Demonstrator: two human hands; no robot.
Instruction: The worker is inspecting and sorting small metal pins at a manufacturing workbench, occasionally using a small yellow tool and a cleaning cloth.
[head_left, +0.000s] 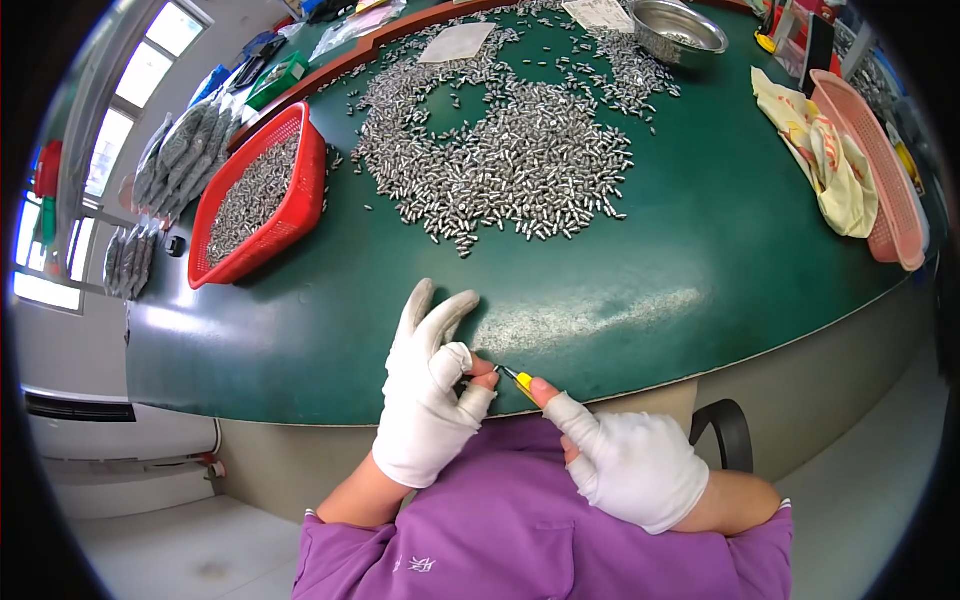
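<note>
My left hand (425, 400), in a white glove with bare thumb and index tips, pinches a small metal part (495, 370) that is mostly hidden by the fingertips. Its other fingers stretch upward. My right hand (640, 462), gloved the same way, grips a slim tool with a yellow handle (526, 382) and a dark tip. That tip meets the part at my left fingertips, just above the table's near edge. Beyond my hands, a big spread of small silvery metal parts (520, 165) lies on the green table (660, 270).
At the left stands a red plastic basket (312, 165) of similar parts, beside grey packed bags (185, 160). A steel bowl (690, 35) sits at the back. To the right are a pink basket (885, 190) and a yellowish cloth bag (825, 165). Paper slips (458, 42) lie on the parts.
</note>
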